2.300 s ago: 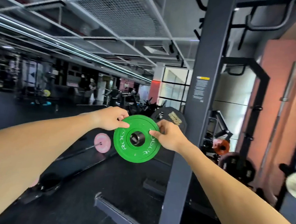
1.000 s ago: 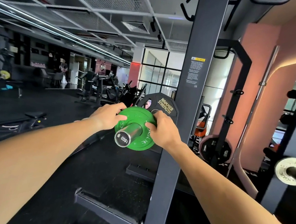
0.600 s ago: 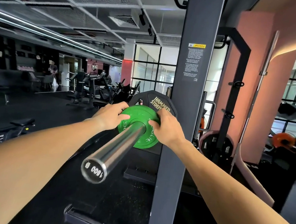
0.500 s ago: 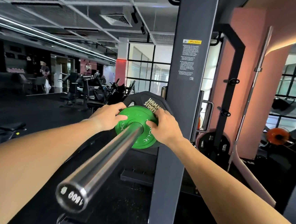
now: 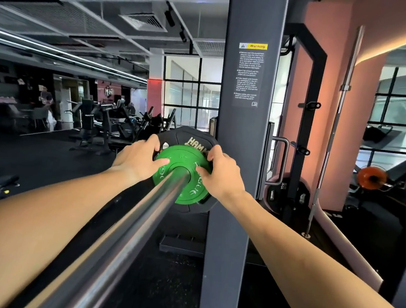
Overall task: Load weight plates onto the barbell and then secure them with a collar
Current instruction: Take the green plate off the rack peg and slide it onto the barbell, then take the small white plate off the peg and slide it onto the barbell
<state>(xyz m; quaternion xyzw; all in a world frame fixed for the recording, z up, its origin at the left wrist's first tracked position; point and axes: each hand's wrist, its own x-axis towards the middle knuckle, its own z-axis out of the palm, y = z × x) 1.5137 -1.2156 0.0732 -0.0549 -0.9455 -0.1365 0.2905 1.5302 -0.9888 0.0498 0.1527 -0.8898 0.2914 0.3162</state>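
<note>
Fingers (image 5: pixel 157 142) of the left hand (image 5: pixel 138 158) curl over the upper left rim of a green weight plate (image 5: pixel 183 162) at the centre of the frame, the thumb pressed flat on the plate's face; the right hand (image 5: pixel 222 174) grips the opposite rim, fingertips hooked over the top edge and the thumb laid on the face near the hub; both hands are closed on the plate, both forearms reaching in from the lower corners. The green plate sits threaded on the steel sleeve of the barbell (image 5: pixel 124 235), which runs from the lower left of the frame up to the plate's hole; directly behind the green plate, and seemingly against it, is a larger black plate (image 5: pixel 193 138) with partly hidden pale lettering; whether the two touch cannot be told. A dark rack upright (image 5: pixel 240 157) stands just right of centre, crossing the frame top to bottom and covering the black plate's right edge; it carries a warning label (image 5: pixel 249 75) in the upper middle. At the right, a bare bar (image 5: pixel 336 122) leans upright against a salmon wall (image 5: pixel 329 66), with an orange plate (image 5: pixel 371 178) further right; exercise machines (image 5: pixel 105 122) fill the dim middle left.
</note>
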